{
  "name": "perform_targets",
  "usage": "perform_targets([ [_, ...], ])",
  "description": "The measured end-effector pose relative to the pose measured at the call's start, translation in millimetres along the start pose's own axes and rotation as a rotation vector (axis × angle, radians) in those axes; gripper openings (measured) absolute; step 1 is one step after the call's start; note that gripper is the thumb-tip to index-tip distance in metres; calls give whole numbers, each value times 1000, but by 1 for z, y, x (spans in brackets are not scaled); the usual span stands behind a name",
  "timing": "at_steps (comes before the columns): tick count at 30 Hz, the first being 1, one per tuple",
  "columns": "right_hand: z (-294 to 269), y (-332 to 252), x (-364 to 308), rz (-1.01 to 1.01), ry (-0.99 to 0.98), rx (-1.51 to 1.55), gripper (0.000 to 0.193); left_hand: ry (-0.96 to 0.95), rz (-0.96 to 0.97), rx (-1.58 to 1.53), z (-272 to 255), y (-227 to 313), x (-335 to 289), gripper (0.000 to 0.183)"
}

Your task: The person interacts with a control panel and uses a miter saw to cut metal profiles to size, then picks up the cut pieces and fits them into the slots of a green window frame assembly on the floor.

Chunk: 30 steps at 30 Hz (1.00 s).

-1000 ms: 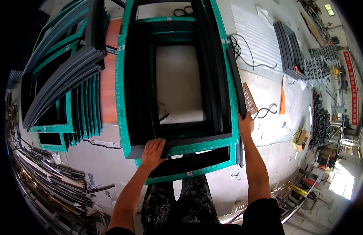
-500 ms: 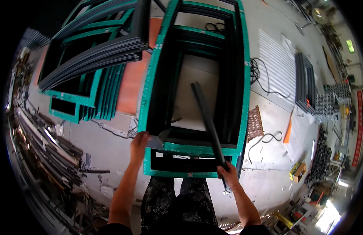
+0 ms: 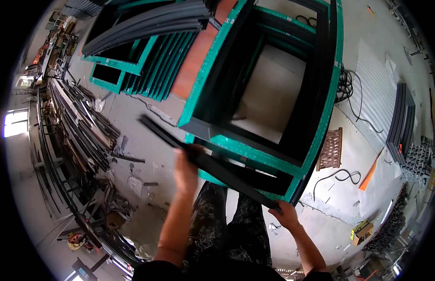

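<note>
A long dark grey bar [image 3: 217, 169], which looks like a metal profile strip, slants across in front of me, low over the near end of a frame stack. My left hand [image 3: 184, 171] is closed round its middle, slightly blurred. My right hand [image 3: 285, 214] grips its lower right end. The bar's other end sticks out past my left hand to the upper left. Just beyond lie stacked rectangular black frames [image 3: 269, 157] edged with green film. The bar covers part of the nearest frame opening.
At the upper left stands another stack of green-edged frames [image 3: 116, 65] with dark profiles [image 3: 147, 28] across it. Metal lengths [image 3: 81, 122] litter the floor at left. To the right are a coiled black cable [image 3: 345, 84], a brown perforated piece [image 3: 330, 149] and a yellow box [image 3: 362, 232].
The bar has swung from pointing away to lying crosswise toward the left. My left hand has left the frame's corner and taken hold of the bar. The view has turned left.
</note>
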State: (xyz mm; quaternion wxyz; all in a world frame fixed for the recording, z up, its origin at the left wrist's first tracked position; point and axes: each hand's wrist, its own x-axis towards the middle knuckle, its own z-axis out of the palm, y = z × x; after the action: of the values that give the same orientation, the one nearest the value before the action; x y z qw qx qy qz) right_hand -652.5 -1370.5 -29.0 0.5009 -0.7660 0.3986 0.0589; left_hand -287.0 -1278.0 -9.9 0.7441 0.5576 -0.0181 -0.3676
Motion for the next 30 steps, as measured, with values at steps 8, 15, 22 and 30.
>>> perform_targets([
  [8,10,47,-24,-27,166,-180,38,325,675,702,-67,136,-1,60],
  [15,77,-27,14,301,372,548,28,178,-295,1068,-31,-8,-74,20],
  [22,99,-49,13,74,282,135,34,-238,-321,1073,-3,-37,-85,49],
  [30,172,-103,50,-177,204,193,48,-426,-207,979,-6,-38,-53,65],
])
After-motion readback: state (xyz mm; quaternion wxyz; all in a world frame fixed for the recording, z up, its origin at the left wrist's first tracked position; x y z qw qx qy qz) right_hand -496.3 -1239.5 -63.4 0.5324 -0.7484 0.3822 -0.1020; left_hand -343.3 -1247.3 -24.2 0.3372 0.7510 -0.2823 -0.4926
